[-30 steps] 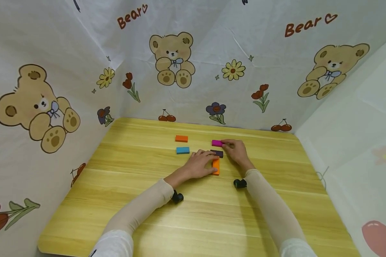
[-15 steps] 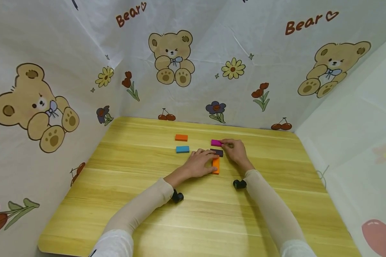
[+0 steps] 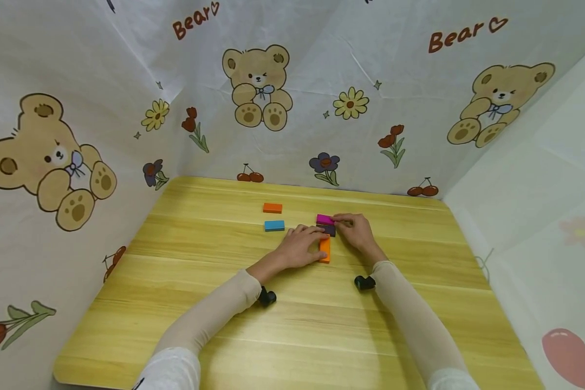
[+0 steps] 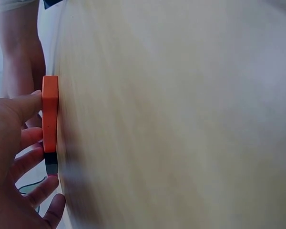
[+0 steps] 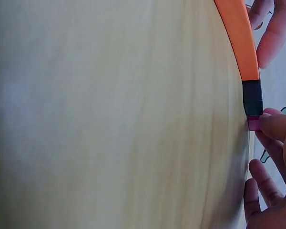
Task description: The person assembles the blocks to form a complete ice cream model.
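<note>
My left hand [image 3: 298, 249] rests over an orange block [image 3: 325, 250] that lies lengthwise. In the left wrist view, its thumb and forefinger touch the top of that block, and the other fingers spread toward the dark block. The dark block [image 3: 329, 232] lies crosswise at the orange block's far end, partly covered by fingertips. My right hand [image 3: 357, 232] pinches the right end of a magenta block [image 3: 325, 219] between thumb and forefinger. In the right wrist view, the magenta block [image 5: 253, 123] sits right against the dark block [image 5: 252, 98].
To the left lie a blue block [image 3: 274, 226] and, behind it, another orange block [image 3: 272, 208]. All rest on a wood-grain table [image 3: 292, 336]. A white cloth printed with bears [image 3: 258, 89] rises behind and beside it. Black wrist cameras [image 3: 364, 282] sit low by the sleeves.
My right hand has drawn the magenta block nearer, closing the gap to the dark block. My left hand stays in place on the orange block.
</note>
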### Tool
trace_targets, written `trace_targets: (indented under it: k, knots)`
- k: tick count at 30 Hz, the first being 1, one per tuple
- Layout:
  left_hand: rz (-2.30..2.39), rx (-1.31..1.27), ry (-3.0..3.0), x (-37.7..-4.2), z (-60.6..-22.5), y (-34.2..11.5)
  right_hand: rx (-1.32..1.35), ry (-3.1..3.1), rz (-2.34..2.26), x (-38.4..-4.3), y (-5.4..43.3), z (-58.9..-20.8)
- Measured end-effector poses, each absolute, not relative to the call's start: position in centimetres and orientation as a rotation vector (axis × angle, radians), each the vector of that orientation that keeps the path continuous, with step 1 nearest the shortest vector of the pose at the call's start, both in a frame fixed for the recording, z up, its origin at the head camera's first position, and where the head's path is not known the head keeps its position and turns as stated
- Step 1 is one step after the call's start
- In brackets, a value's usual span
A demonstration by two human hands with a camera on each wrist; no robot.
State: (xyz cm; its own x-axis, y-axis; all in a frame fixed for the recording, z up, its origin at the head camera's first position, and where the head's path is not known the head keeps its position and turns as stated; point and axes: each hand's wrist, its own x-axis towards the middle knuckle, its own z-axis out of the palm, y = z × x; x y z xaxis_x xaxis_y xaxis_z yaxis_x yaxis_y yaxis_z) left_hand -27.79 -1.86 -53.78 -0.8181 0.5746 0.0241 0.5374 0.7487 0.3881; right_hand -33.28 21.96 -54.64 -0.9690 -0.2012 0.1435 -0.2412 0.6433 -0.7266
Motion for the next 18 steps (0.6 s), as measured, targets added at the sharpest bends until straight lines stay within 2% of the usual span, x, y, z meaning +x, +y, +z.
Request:
trace_targets:
  k: [12,18]
  knots:
    - [0.613,0.914,2.85,-27.8,-53.8,-1.8,0.365,-2.873,1.225,-32.8,22.2,-54.1]
    - [0.617,0.922,2.84,-27.8,-53.6,-1.9,0.507,-2.89,1.098,-32.1,22.4,-54.2]
